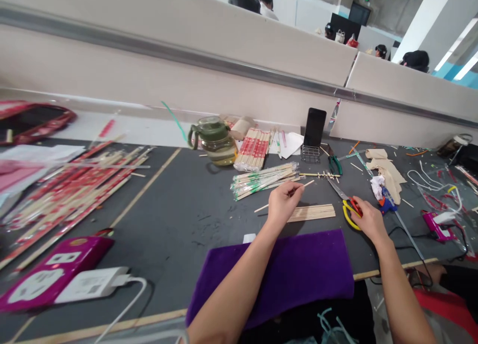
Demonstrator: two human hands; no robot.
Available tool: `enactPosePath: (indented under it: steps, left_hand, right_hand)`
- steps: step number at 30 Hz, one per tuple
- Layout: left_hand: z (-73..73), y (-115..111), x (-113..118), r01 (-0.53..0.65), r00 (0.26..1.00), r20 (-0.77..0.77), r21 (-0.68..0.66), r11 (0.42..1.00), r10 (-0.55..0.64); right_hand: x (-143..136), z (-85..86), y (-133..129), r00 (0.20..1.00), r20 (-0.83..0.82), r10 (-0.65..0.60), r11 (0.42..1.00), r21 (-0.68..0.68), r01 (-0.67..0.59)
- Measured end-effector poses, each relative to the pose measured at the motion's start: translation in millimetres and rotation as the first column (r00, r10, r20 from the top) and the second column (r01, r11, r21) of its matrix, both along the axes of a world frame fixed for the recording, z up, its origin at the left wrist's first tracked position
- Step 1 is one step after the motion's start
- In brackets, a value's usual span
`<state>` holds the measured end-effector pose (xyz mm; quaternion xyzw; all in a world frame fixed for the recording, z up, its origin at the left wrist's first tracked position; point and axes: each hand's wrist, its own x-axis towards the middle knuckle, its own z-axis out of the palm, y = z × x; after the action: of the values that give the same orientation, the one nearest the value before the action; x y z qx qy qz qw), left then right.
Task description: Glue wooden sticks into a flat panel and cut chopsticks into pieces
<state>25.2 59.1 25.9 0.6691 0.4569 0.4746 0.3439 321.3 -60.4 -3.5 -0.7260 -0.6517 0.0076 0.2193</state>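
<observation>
My left hand (284, 200) is closed around a thin wooden stick (309, 183), whose ends show on both sides of the fingers. Under that hand, bare wooden sticks (315, 212) lie side by side in a flat row. My right hand (368, 217) has its fingers around the red and yellow handles of a pair of scissors (339, 190); the blades point away to the upper left. A purple cloth (309, 262) lies at the table's front edge, beneath my forearms. Wrapped chopsticks with green print (261, 179) sit just beyond my left hand.
Behind stand a glass pitcher (218, 147), red-printed chopstick packs (254, 150) and a phone (314, 127) on a wire stand. Pliers (335, 166) and a blue glue gun (387, 204) lie rightward. Pink power strips (87, 252) with cables and more chopsticks (85, 184) occupy the table; a partition (186, 65) runs behind.
</observation>
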Motion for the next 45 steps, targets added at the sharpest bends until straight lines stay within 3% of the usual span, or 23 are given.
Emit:
enactPosePath:
  steps: [3,6,8,10,15,21,27,30,32,35,38,42,45]
  left_hand:
    - [1.7,-0.6,0.0,0.000,0.998,0.067,0.000,1.000,0.000]
    - [5.7,-2.3,-0.8,0.005,0.992,0.127,0.002,1.000,-0.006]
    - [9.3,-4.2,-1.4,-0.002,0.987,0.160,0.004,1.000,0.001]
    - [13.1,-6.2,-2.0,-0.016,0.983,0.185,0.005,1.000,0.015]
    - [21.3,-10.4,-3.7,-0.055,0.963,0.265,0.014,0.998,0.049]
    - [26.2,-10.1,-7.0,-0.095,0.929,0.364,0.048,0.994,0.071]
    - [25.5,-9.8,-7.8,-0.118,0.918,0.387,0.059,0.991,0.086]
    - [22.0,-7.9,-9.2,-0.131,0.936,0.338,0.067,0.989,0.101]
    - [18.7,-5.1,-11.5,-0.136,0.960,0.254,0.071,0.988,0.114]
    - [12.8,0.7,-15.5,-0.143,0.990,-0.006,0.050,0.988,0.144]
    - [5.0,7.6,-17.1,-0.105,0.941,-0.318,0.041,0.994,0.112]
    - [-9.2,15.5,-12.3,0.012,0.808,-0.589,0.013,1.000,-0.002]
    - [-20.3,18.1,-5.4,0.088,0.750,-0.658,0.007,0.996,-0.061]
  right_hand:
    - [2.1,-1.6,-6.0,0.945,-0.326,-0.035,0.998,0.039,0.051]
    - [-6.1,0.4,-11.8,0.748,-0.663,-0.044,0.991,0.064,0.115]
    - [-18.6,6.1,-12.8,0.614,-0.789,-0.004,0.991,0.078,0.108]
    - [-34.3,14.7,-10.4,0.573,-0.818,0.054,0.994,0.101,0.051]
    - [-66.5,32.5,6.8,0.704,-0.690,0.167,0.982,0.180,-0.056]
    - [-82.4,35.6,21.2,0.750,-0.588,0.302,0.949,0.259,-0.179]
    - [-90.4,43.0,18.2,0.902,-0.381,0.203,0.966,0.226,-0.122]
    - [-81.1,42.2,17.0,0.953,-0.285,0.099,0.979,0.200,-0.041]
    - [-66.4,37.8,14.1,0.981,-0.192,-0.009,0.987,0.154,0.040]
    - [-37.8,26.3,5.0,0.986,-0.049,-0.161,0.987,0.007,0.161]
    - [-14.2,13.8,-5.3,0.975,0.034,-0.219,0.964,-0.144,0.222]
    - [-5.0,8.7,-10.8,0.975,0.119,-0.185,0.949,-0.235,0.209]
    - [-9.0,17.1,-9.0,0.971,0.223,-0.088,0.947,-0.284,0.151]
